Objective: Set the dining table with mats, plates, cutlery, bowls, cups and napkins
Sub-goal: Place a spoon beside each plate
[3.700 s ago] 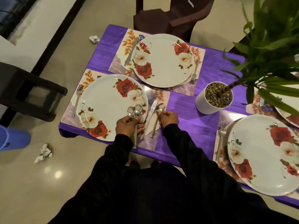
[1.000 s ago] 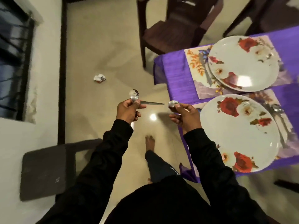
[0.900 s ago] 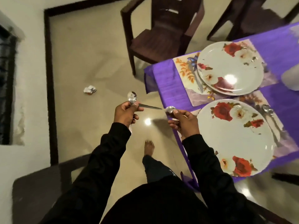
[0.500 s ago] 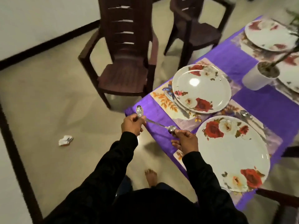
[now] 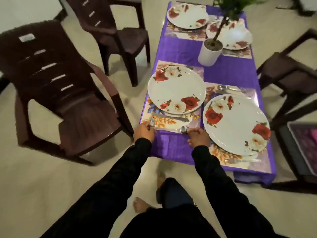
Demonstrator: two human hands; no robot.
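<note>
My left hand [image 5: 144, 131] grips a spoon [image 5: 152, 122] at the near left corner of a floral mat [image 5: 160, 123]. My right hand [image 5: 197, 136] pinches a second spoon [image 5: 184, 129] by its bowl end. A thin metal handle runs between both hands along the mat's near edge. On this mat lie a knife [image 5: 173, 118] and a rose-patterned plate [image 5: 176, 86]. A second plate [image 5: 238, 117] sits on the mat to the right, with a spoon [image 5: 223, 87] beyond it and a fork [image 5: 240, 160] near the table edge.
The purple tablecloth [image 5: 228, 69] carries a white plant pot [image 5: 209, 54] and two more plates [image 5: 187, 14] at the far end. Dark plastic chairs [image 5: 68, 100] stand on the left, another chair [image 5: 289, 74] on the right. A dark tray [image 5: 303, 148] sits at the right edge.
I have walked round to the table's short end. Both hands have dropped from mid-air over the floor to the near edge of the left mat, still holding the spoons.
</note>
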